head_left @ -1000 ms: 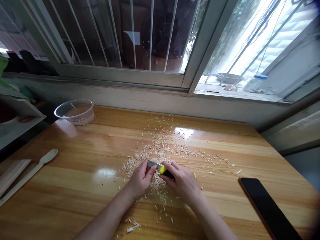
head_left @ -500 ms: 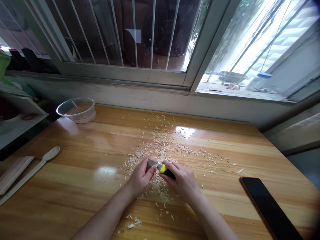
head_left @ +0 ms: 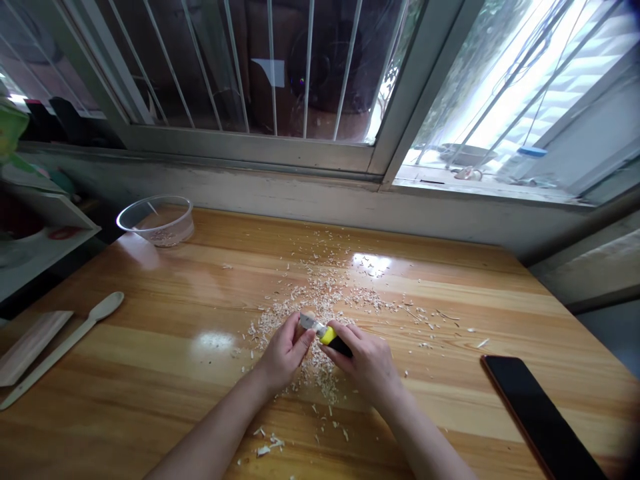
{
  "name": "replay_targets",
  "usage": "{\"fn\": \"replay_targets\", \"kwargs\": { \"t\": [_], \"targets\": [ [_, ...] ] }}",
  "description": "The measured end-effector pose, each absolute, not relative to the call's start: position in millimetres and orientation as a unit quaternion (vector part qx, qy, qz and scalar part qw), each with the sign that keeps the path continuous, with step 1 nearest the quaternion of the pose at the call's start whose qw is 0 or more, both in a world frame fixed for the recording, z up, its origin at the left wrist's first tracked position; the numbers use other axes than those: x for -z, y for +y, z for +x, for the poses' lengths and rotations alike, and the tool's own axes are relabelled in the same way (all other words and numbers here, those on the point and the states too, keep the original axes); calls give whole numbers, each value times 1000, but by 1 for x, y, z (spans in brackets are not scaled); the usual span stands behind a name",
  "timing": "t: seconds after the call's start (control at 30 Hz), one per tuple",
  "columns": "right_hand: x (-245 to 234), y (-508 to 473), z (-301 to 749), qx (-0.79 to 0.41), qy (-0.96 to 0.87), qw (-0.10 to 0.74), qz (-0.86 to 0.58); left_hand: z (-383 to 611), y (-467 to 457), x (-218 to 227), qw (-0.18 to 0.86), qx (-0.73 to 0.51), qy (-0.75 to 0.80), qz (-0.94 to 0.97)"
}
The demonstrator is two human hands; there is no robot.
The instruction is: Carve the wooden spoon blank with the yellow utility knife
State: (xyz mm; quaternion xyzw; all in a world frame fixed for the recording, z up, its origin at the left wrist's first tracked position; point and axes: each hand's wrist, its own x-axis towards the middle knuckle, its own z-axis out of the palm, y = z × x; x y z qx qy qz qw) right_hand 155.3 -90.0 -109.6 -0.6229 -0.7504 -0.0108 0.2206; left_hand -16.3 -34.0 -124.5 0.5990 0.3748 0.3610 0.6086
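My right hand (head_left: 363, 353) is closed around the black and yellow handle of a utility knife (head_left: 329, 335). The knife's blade points left, over the fingers of my left hand (head_left: 286, 350). Pinched in my left hand is a small pale wooden piece (head_left: 310, 315), mostly hidden by the fingers and the blade, so its shape does not show. The blade lies against or just over this piece; I cannot tell which. Many light wood shavings (head_left: 325, 290) are scattered on the table under and beyond both hands.
On the wooden table (head_left: 165, 373), a carved wooden spoon (head_left: 75, 340) and a flat wood strip (head_left: 33, 347) lie at the left. A clear plastic bowl (head_left: 170, 230) with some shavings stands back left. A phone (head_left: 540, 413) lies at the right. A barred window (head_left: 250, 143) is behind.
The knife blade has shifted and tilted slightly at the left fingertips. Both hands keep their grip and stay in nearly the same place; the whole view has moved a little.
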Motion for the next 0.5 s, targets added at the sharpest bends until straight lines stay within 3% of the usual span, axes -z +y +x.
{"fn": "replay_targets", "kwargs": {
  "t": [0.5],
  "targets": [
    [107,-89,155,50,-760,198,-617,-22,-31,127,568,-332,374,654]
  ]
}}
